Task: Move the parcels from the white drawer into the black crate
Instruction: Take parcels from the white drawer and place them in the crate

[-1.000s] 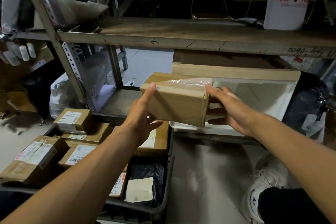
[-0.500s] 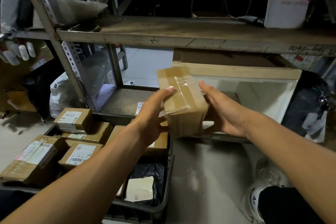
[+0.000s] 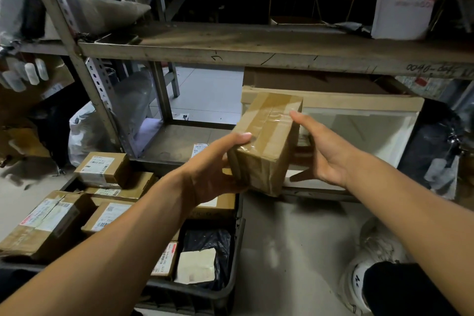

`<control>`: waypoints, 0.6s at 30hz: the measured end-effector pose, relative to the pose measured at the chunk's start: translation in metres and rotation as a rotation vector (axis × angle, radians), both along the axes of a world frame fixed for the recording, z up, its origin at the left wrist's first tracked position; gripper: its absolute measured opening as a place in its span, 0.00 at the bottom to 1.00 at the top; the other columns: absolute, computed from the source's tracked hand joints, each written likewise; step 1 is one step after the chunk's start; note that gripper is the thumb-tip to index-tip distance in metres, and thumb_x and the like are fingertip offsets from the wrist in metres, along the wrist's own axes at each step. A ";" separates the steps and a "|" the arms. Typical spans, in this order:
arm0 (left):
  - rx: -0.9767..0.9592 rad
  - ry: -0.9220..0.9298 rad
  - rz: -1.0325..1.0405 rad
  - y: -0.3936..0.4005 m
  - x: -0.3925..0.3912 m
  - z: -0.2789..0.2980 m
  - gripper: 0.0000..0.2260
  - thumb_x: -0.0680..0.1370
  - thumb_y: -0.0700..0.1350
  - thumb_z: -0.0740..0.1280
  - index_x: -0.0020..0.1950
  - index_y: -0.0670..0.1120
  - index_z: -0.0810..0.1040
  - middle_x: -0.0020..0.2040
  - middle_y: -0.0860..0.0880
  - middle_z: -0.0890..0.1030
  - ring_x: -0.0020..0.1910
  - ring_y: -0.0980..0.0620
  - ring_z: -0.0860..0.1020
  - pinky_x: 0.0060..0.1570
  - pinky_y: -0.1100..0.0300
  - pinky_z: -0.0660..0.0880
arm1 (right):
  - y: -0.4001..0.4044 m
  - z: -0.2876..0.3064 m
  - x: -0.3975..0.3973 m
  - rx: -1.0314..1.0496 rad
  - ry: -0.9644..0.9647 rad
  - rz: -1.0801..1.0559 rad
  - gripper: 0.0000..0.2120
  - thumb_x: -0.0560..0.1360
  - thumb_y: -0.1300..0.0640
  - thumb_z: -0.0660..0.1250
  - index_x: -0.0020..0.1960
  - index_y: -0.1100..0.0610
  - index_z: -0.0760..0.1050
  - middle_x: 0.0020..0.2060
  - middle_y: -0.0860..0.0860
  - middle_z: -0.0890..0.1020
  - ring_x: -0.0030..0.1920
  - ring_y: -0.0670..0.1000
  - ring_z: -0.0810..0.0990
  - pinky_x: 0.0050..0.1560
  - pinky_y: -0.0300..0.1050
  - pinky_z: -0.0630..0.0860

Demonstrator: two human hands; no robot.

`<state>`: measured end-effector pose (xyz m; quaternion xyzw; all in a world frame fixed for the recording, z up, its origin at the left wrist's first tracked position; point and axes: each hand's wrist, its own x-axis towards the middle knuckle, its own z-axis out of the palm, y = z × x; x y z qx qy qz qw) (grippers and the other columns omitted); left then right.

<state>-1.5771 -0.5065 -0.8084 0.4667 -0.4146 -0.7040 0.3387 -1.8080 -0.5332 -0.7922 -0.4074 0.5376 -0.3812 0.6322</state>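
Cardboard parcel [image 3: 266, 143], a plain brown oblong wrapped in glossy, wrinkled packing tape, sits tilted between my hands just in front of the white drawer [image 3: 364, 133]. My left hand [image 3: 213, 172] cups its near lower corner, thumb laid along the taped top and fingers curled beneath. My right hand [image 3: 325, 151] presses flat against the far side, fingers straight, thumb spread wide below, so the parcel is squeezed between both palms.

The white drawer is a smooth, shallow box with a pale raw-wood strip along its back rim, resting on the lower shelf of a metal rack. Above the drawer runs a worn wooden shelf board [image 3: 256, 43], scuffed and pen-marked.

Left of the drawer and lower, on the dull concrete floor, stands the black crate [image 3: 230, 285], hard plastic with a ribbed rim. Inside lie several kraft boxes [image 3: 102, 169] with white printed labels, and a crinkled black plastic mailer [image 3: 205, 244] with a pale label
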 end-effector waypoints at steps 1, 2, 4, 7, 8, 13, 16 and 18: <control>0.009 -0.004 0.015 -0.002 0.003 0.001 0.31 0.65 0.58 0.76 0.65 0.48 0.77 0.61 0.39 0.80 0.56 0.40 0.82 0.52 0.49 0.80 | 0.000 0.001 -0.002 0.003 0.007 -0.035 0.32 0.68 0.32 0.72 0.66 0.49 0.76 0.60 0.57 0.82 0.58 0.61 0.82 0.56 0.67 0.78; 0.011 -0.014 0.013 -0.003 0.006 0.001 0.31 0.65 0.58 0.75 0.65 0.48 0.77 0.62 0.39 0.79 0.57 0.39 0.81 0.53 0.49 0.80 | -0.001 0.002 -0.005 0.014 0.010 -0.077 0.32 0.69 0.31 0.70 0.65 0.48 0.75 0.59 0.57 0.82 0.58 0.61 0.82 0.58 0.68 0.76; 0.005 -0.030 0.004 -0.004 0.010 0.001 0.30 0.67 0.60 0.74 0.64 0.48 0.77 0.63 0.38 0.78 0.60 0.39 0.80 0.57 0.48 0.80 | 0.001 0.006 -0.008 0.058 -0.013 -0.130 0.31 0.70 0.31 0.69 0.66 0.49 0.74 0.58 0.58 0.82 0.56 0.61 0.82 0.60 0.68 0.76; -0.024 0.002 0.089 -0.004 0.008 0.003 0.25 0.72 0.64 0.70 0.62 0.52 0.78 0.62 0.40 0.78 0.61 0.38 0.78 0.63 0.42 0.76 | 0.004 0.010 -0.006 0.085 -0.095 -0.179 0.28 0.71 0.36 0.72 0.64 0.51 0.75 0.57 0.59 0.81 0.55 0.62 0.82 0.53 0.65 0.81; -0.026 0.029 0.131 -0.004 0.006 0.003 0.23 0.73 0.66 0.68 0.61 0.53 0.79 0.62 0.41 0.78 0.61 0.39 0.77 0.64 0.41 0.75 | 0.004 0.011 -0.003 0.077 -0.121 -0.209 0.26 0.72 0.38 0.72 0.63 0.52 0.74 0.58 0.59 0.80 0.56 0.61 0.81 0.52 0.64 0.81; 0.014 0.068 0.116 0.001 -0.002 0.003 0.24 0.71 0.63 0.71 0.62 0.52 0.78 0.63 0.42 0.77 0.59 0.38 0.79 0.49 0.42 0.80 | -0.001 0.009 0.000 0.046 -0.184 -0.288 0.28 0.73 0.42 0.73 0.68 0.52 0.71 0.58 0.59 0.77 0.55 0.61 0.79 0.59 0.70 0.76; 0.012 0.055 0.135 0.003 -0.002 0.002 0.24 0.71 0.58 0.73 0.64 0.50 0.77 0.63 0.40 0.76 0.57 0.40 0.81 0.48 0.45 0.81 | -0.003 0.009 -0.006 0.085 -0.087 -0.193 0.32 0.70 0.40 0.73 0.70 0.48 0.69 0.61 0.59 0.76 0.57 0.62 0.78 0.63 0.78 0.66; 0.027 0.045 0.153 0.001 0.002 0.002 0.25 0.70 0.57 0.73 0.63 0.50 0.77 0.63 0.39 0.76 0.57 0.40 0.80 0.51 0.45 0.80 | -0.002 0.009 -0.010 0.094 -0.047 -0.129 0.31 0.69 0.38 0.73 0.68 0.46 0.71 0.62 0.58 0.77 0.58 0.61 0.78 0.61 0.78 0.66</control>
